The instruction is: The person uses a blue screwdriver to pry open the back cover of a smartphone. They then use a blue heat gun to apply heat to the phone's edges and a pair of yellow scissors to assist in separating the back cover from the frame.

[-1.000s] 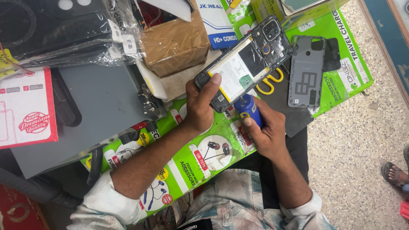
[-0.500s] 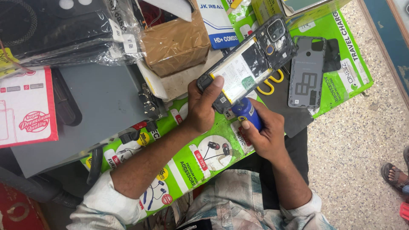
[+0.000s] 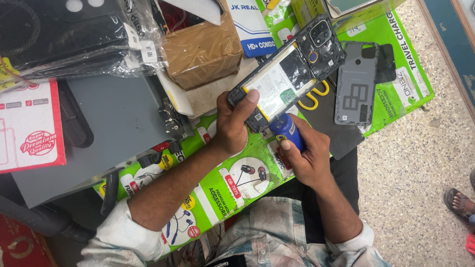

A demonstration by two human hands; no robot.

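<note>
- A red-and-white card (image 3: 27, 126) is lying at the far left, half under a flat grey box (image 3: 106, 133); above them, black cases in clear sleeves (image 3: 64, 37) are sitting stacked, each sleeve carrying a small white tag.
- A block wrapped in brown tape (image 3: 203, 49) is resting near the top middle, with a white and blue carton (image 3: 253, 27) leaning just beside it.
- A long green poster (image 3: 217, 190) printed with earphones and round red and yellow badges is serving as the work mat, running from lower left up to the top right corner.
- The left hand (image 3: 232, 126) is clamping the phone (image 3: 287, 74) by its lower end, thumb pressing on the open back, and is holding it tilted above the mat so that the lower edge is facing the tool.
- The phone is lying back-up with its cover off (pale battery and camera block showing).
- The right hand (image 3: 304, 153) is wrapping around a blue screwdriver (image 3: 287, 131), whose tip is meeting the phone's lower edge; I cannot tell which screw it is touching.
- Yellow-handled scissors (image 3: 316, 96) are peeking out from under the phone.
- The grey back cover (image 3: 356, 89) is lying inner side up on a dark mat (image 3: 336, 133), just beside the phone and within easy reach.
- A sandalled foot (image 3: 460, 202) of another person is showing at the right edge, on the speckled floor (image 3: 410, 163).
</note>
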